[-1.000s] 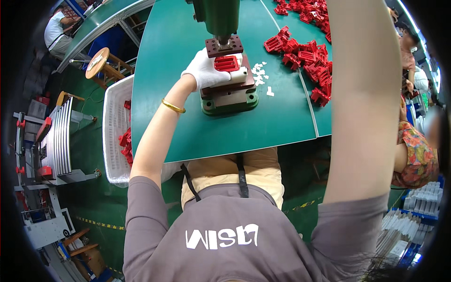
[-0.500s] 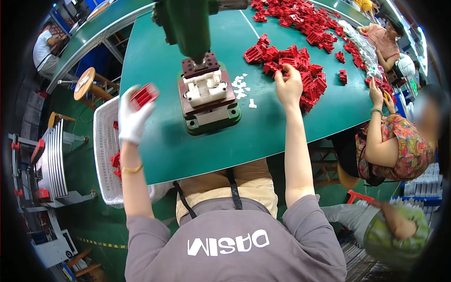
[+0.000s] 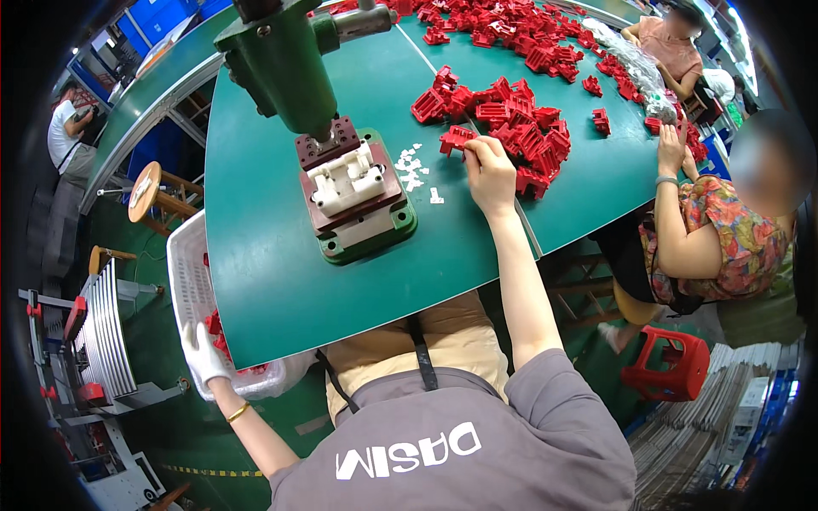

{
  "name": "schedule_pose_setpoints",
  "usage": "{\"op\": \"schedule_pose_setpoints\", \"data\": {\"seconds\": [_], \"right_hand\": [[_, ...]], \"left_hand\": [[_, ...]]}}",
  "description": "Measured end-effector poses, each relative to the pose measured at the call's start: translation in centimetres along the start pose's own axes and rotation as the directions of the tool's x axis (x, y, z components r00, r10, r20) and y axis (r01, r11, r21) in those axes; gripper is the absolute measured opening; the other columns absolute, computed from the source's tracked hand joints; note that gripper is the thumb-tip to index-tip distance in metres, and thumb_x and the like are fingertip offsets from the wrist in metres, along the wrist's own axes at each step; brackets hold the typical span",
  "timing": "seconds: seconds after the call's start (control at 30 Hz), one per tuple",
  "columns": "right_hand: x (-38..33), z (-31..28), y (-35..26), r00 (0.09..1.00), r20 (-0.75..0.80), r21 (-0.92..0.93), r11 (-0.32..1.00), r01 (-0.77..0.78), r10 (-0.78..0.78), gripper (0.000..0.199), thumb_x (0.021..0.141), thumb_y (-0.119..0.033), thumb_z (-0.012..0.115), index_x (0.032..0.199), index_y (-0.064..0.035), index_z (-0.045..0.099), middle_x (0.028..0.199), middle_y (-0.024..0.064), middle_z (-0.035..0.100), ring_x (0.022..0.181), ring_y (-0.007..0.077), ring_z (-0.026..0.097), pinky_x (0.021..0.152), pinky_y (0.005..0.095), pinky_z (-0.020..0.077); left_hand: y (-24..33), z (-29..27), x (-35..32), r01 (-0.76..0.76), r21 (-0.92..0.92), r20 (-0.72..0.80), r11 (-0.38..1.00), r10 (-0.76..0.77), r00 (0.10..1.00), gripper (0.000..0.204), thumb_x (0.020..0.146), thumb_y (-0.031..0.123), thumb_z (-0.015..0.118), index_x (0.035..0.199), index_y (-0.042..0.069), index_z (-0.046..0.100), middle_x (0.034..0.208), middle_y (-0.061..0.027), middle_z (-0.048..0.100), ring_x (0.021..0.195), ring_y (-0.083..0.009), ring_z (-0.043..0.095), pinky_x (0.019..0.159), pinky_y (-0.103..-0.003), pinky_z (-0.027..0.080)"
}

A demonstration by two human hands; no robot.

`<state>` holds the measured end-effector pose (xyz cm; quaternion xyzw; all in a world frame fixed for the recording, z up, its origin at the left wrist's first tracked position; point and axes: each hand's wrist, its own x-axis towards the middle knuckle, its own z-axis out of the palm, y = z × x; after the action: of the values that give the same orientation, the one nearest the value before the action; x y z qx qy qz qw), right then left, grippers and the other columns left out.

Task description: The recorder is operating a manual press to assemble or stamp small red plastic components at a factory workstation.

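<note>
In my right hand [image 3: 492, 177], thumb and fingers pinch a red plastic part [image 3: 457, 140] just left of a pile of similar red parts [image 3: 532, 140]. My left hand [image 3: 204, 356], in a white glove, is down at the white plastic basket [image 3: 189, 272] below the table's left edge. Its fingers look stretched and apart, beside red parts [image 3: 218, 334] inside the basket. Between my hands stands a green bench press [image 3: 285, 77]. Under its ram, a white fixture block [image 3: 345, 180] sits on a dark red plate with no red part on it.
Small white pieces [image 3: 411, 168] lie right of the press on the green table [image 3: 341, 298]. A larger heap of red parts [image 3: 503, 30] spreads along the far side. A co-worker in a flowered top [image 3: 707, 234] sits at right. A red stool [image 3: 667, 362] stands behind.
My left hand has moved down from beside the press to the basket, and the red part it held is no longer in it. My right hand has drawn a red part leftward from the pile.
</note>
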<state>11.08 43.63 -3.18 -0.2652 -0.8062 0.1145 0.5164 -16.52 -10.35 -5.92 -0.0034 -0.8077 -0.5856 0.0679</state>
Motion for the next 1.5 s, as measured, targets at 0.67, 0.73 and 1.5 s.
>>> {"op": "schedule_pose_setpoints", "data": {"seconds": [0.67,0.73,1.5], "right_hand": [[-6.2,-5.0,-14.2,0.975,0.028,0.509,0.836,-0.205,0.222,0.032,0.084,-0.004,0.072,0.114,-0.0027,0.062,0.104,0.01,0.063,0.074,0.0131,0.062,0.062,0.0263,0.0497],[-5.8,-4.1,-13.7,0.861,0.335,0.668,0.547,-0.504,0.384,0.032,0.095,-0.015,0.064,0.123,-0.0007,0.057,0.105,0.0077,0.065,0.078,0.0104,0.061,0.064,0.0251,0.0503],[-8.3,-4.9,-15.0,0.699,0.646,0.708,0.104,-0.699,0.306,0.042,0.099,-0.024,0.061,0.132,-0.0011,0.05,0.114,0.0055,0.063,0.099,0.0102,0.06,0.087,0.0286,0.0509]], "left_hand": [[17.1,23.5,-18.5,0.609,-0.424,0.874,0.67,0.128,0.468,0.049,0.096,0.017,0.054,0.14,0.002,0.037,0.134,-0.0141,0.052,0.115,-0.0221,0.059,0.094,-0.036,0.052],[17.4,22.8,-17.5,0.643,-0.395,0.911,0.657,0.191,0.365,0.045,0.095,0.008,0.045,0.138,-0.003,0.037,0.131,-0.0159,0.052,0.116,-0.0245,0.059,0.096,-0.038,0.053],[16.3,21.9,-15.5,-0.227,-0.382,0.837,0.896,0.44,0.325,0.077,0.066,0.013,0.084,0.133,-0.001,0.051,0.124,-0.0109,0.059,0.113,-0.0207,0.056,0.1,-0.034,0.044]]}}
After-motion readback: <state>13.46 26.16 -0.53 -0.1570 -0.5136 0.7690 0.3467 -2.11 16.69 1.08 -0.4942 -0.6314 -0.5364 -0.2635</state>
